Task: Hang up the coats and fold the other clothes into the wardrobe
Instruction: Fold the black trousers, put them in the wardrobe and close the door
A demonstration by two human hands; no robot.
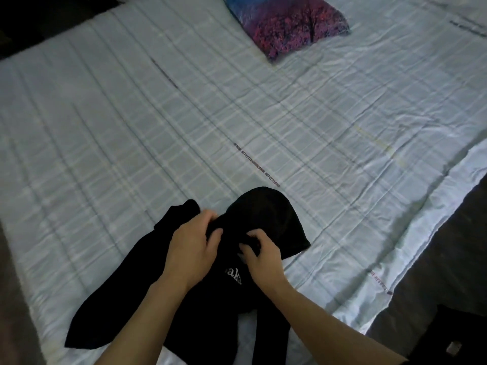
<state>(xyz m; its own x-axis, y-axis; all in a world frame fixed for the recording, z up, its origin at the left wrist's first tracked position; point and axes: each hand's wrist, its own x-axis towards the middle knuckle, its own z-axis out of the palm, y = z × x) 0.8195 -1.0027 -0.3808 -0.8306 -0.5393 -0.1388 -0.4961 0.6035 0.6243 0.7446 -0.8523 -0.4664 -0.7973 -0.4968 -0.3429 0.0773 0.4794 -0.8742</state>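
Note:
A black hooded garment [266,219] with white lettering on its chest lies on the near part of the bed. Its hood points away from me and a sleeve spreads toward the lower left. My left hand [193,246] grips a bunch of the black fabric near the neck, fingers curled into it. Just to the right, my right hand [259,256] pinches the fabric below the hood with curled fingers. The lower part of the garment is hidden under my forearms.
The bed [158,122] is covered with a pale blue checked sheet. A pillow [292,25] printed with purple and pink trees lies at the far side. Dark floor [434,285] runs along the bed's right edge, and a dark strip borders the left edge.

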